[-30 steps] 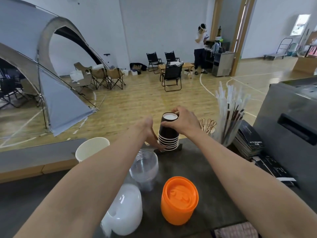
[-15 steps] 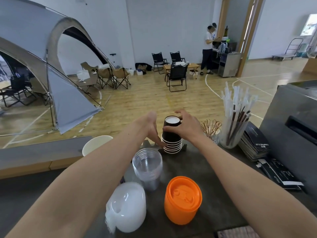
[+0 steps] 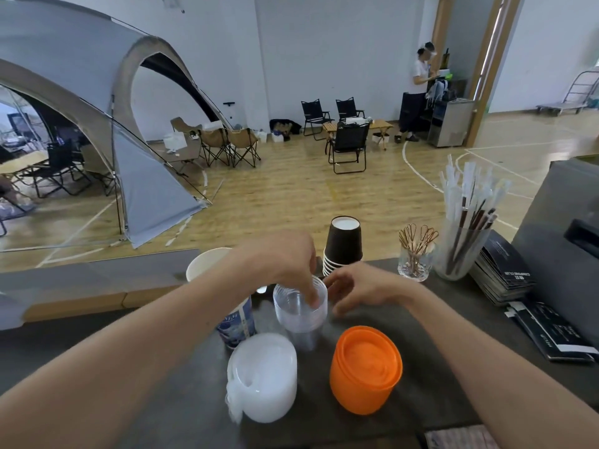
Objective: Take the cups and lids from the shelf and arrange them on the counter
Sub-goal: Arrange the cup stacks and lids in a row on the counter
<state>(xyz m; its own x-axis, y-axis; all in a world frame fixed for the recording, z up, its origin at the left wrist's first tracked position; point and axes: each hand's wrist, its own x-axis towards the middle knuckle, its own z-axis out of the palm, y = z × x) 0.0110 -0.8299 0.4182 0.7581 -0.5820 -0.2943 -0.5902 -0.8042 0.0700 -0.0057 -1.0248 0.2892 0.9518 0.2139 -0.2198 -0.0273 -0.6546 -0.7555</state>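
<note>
A stack of black paper cups (image 3: pixel 344 246) stands upside down at the counter's far edge, with no hand on it. In front of it is a stack of clear plastic cups (image 3: pixel 301 311). My left hand (image 3: pixel 285 259) reaches over it with fingertips dipped inside the top rim. My right hand (image 3: pixel 363 288) hovers just right of the clear stack, fingers apart, empty. Nearer me stand a stack of orange lids (image 3: pixel 366 367) and a stack of white translucent lids (image 3: pixel 262 380). A white paper cup stack (image 3: pixel 207 262) with blue print stands at the left.
A small glass of wooden picks (image 3: pixel 416 254), a glass jar of wrapped straws (image 3: pixel 463 234) and a pile of dark booklets (image 3: pixel 502 270) line the right of the dark counter (image 3: pixel 453 319). A grey machine (image 3: pixel 564 228) rises at far right. Beyond lies a hall with tent, chairs, a person.
Both hands have let go of the black cup stack and pulled back toward me. My left hand has dropped onto the clear cup stack; my right hand is beside it.
</note>
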